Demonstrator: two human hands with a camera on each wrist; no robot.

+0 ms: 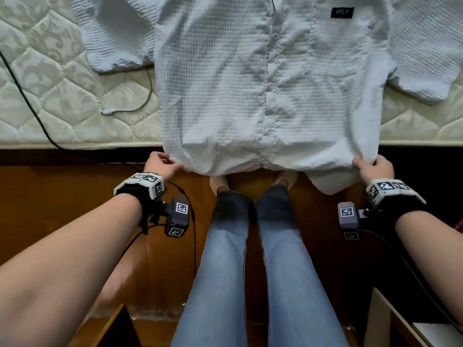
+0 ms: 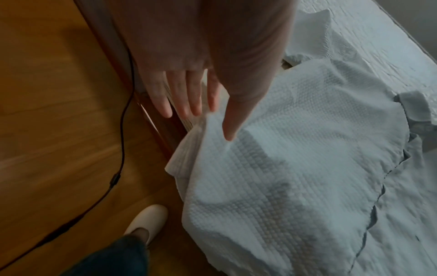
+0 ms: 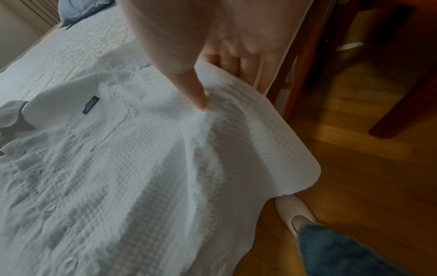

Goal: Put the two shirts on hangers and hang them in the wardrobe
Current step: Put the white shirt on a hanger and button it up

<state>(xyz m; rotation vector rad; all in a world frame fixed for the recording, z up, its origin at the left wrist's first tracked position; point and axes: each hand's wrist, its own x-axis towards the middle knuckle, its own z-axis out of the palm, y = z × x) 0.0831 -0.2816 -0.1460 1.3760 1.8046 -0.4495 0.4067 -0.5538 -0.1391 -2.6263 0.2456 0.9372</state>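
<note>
A white waffle-textured shirt (image 1: 250,83) lies front up and buttoned on the mattress (image 1: 62,96), a small dark label on its chest. Its hem hangs over the bed's near edge. My left hand (image 1: 172,163) pinches the hem's left corner, thumb on top (image 2: 228,134) and fingers below. My right hand (image 1: 364,163) pinches the right corner of the shirt (image 3: 141,168) the same way, thumb (image 3: 198,100) pressed into the cloth. A blue cloth (image 3: 78,11) lies at the bed's far end; I cannot tell what it is.
A white cable end (image 1: 107,111) and a black cable (image 1: 25,96) lie on the mattress left of the shirt. A dark wooden bed frame (image 1: 75,156) borders the wood floor (image 2: 59,112). My legs and pale slippers (image 2: 146,220) stand close to it. Furniture corners (image 1: 112,326) flank me.
</note>
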